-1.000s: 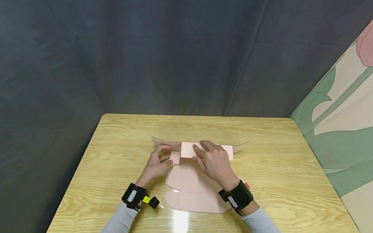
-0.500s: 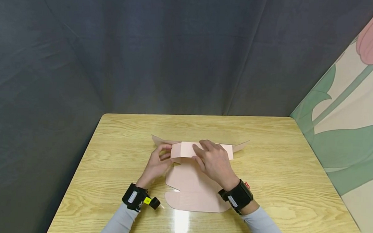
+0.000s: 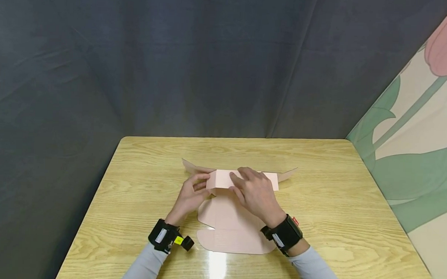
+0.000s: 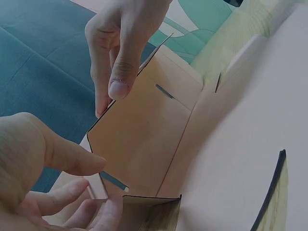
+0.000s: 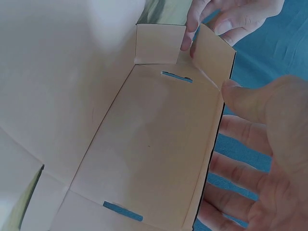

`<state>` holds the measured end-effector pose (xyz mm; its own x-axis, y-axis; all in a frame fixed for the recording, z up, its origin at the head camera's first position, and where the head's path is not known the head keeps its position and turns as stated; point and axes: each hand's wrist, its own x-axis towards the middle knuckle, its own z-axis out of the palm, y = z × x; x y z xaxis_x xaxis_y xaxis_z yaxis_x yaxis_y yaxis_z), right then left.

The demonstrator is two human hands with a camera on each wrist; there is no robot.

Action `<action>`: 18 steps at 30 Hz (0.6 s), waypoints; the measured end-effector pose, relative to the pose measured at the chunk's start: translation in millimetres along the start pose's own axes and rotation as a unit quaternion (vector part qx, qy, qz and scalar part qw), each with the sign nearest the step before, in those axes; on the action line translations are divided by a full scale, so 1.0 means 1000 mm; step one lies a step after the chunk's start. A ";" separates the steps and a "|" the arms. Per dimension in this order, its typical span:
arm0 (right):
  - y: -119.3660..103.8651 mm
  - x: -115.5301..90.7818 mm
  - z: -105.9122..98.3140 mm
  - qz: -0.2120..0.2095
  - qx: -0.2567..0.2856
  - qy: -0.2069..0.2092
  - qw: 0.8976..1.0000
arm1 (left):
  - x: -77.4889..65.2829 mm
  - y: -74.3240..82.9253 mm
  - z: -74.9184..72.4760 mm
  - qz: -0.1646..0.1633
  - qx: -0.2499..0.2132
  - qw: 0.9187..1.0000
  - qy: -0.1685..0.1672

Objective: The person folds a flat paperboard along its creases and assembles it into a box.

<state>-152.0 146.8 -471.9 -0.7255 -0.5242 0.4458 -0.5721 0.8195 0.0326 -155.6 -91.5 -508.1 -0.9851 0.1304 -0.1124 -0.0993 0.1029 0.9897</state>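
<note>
A partly folded pinkish cardboard box point(image 3: 238, 234) lies on the table, its lower panel spread flat toward the person. Its far wall point(image 3: 223, 178) stands raised, with slits point(image 5: 122, 211) near both ends. My right hand point(image 3: 256, 194) grips the wall's upper edge, thumb on the inner side and fingers behind, as the right wrist view shows. My left hand point(image 3: 191, 194) holds the box's left corner, its thumb and fingers around a narrow end flap point(image 4: 98, 186). A square tab point(image 5: 160, 44) is folded up at this corner. Part of the wall is hidden behind my right hand.
Two side wings of the box, left point(image 3: 194, 167) and right point(image 3: 287, 174), stick up at an angle. The wooden table point(image 3: 335, 209) reaches back to a dark curtain point(image 3: 211, 65). A wall with a tulip print point(image 3: 430, 134) borders the right side.
The left end flap, which lay lower, has been folded up level with the far wall. My left hand has shifted slightly right with it; my right hand has barely moved.
</note>
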 end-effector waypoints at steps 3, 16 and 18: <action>0.000 0.000 0.000 0.001 -0.002 -0.002 1.000 | 0.000 0.001 0.001 -0.004 0.012 1.000 -0.002; 0.001 0.002 -0.002 -0.001 0.009 -0.003 1.000 | 0.003 -0.002 0.007 -0.013 0.007 1.000 -0.009; 0.002 0.002 -0.002 0.000 0.007 -0.004 1.000 | 0.003 -0.003 0.008 -0.015 0.005 1.000 -0.010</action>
<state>-153.9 147.4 -469.3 -0.7282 -0.5269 0.4383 -0.5782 0.8157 0.0198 -157.0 -83.8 -511.8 -0.9786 0.1471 -0.1438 -0.1273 0.1160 0.9850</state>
